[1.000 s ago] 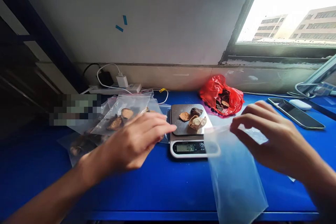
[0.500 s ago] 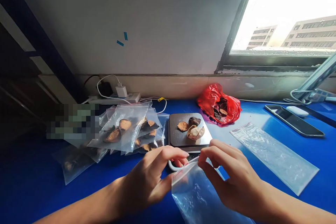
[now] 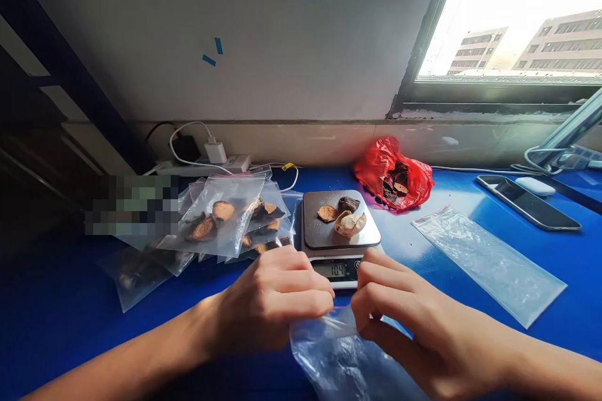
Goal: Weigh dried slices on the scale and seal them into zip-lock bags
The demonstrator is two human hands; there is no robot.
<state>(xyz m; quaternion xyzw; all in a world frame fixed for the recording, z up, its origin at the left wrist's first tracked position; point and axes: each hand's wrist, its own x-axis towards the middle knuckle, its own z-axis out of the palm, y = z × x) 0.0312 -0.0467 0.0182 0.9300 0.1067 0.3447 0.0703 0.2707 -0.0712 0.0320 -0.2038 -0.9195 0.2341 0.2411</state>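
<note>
A clear zip-lock bag (image 3: 348, 360) hangs between my hands at the front of the table. My left hand (image 3: 282, 297) is closed on the bag's top left edge, its fingertips hidden behind the knuckles. The fingers of my right hand (image 3: 404, 316) pinch the top edge on the other side. Just beyond them stands a kitchen scale (image 3: 320, 235) whose display (image 3: 336, 270) seems to read 10.4. On its metal plate lie a brown dried slice (image 3: 327, 213), a dark wrinkled piece (image 3: 348, 204) and a pale curled piece (image 3: 350, 224).
Filled zip-lock bags (image 3: 221, 219) are piled left of the scale. Behind it to the right sits an open red plastic bag (image 3: 392, 175) with dried pieces inside. A flat clear bag (image 3: 489, 263) and a phone (image 3: 529, 202) lie at right. A power strip (image 3: 207, 166) runs along the wall.
My left hand has closed its fingers over the bag's edge and turned its knuckles upward. Both hands and the bag sit slightly lower, and the scale's display now shows. The view has tilted downward.
</note>
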